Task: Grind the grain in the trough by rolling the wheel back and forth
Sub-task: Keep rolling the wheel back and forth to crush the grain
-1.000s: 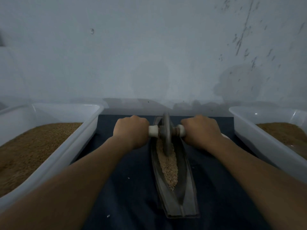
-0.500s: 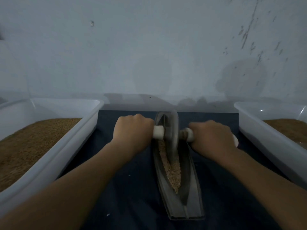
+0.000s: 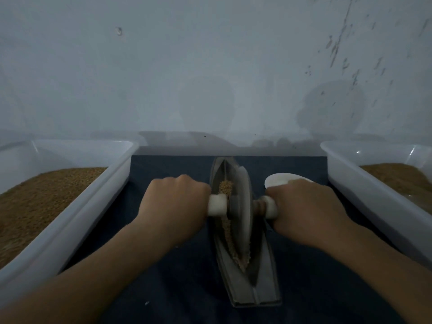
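**Wheel at mid-trough, both fists on the handles**

One grey wheel (image 3: 242, 206), upright in the middle of the one long dark trough (image 3: 252, 288), rim blurred. Along the groove, a strip of pale grain (image 3: 225, 187), showing beyond the wheel and beside it toward the near end.

Two white handles, one on each side of the hub. Left handle (image 3: 217, 205) clenched in the left hand (image 3: 174, 206), right handle (image 3: 271, 206) clenched in the right hand (image 3: 306, 211). Knuckles up, bare forearms reaching in from the near edge.

Trough lengthwise on a dark blue cloth (image 3: 182, 288), far tip toward the wall. On the cloth just behind the right hand, one white oval thing (image 3: 280, 180), partly hidden; cannot tell what.

Two translucent white tubs flanking the cloth: left tub (image 3: 77, 220) and right tub (image 3: 364, 199). Brown grain (image 3: 35, 202) in both, filling much of the left and lying as a lower bed in the right.

Behind everything, a pale, scuffed wall (image 3: 210, 66) with dark flecks at upper right and a stain low on the right. Dim, bluish light throughout.
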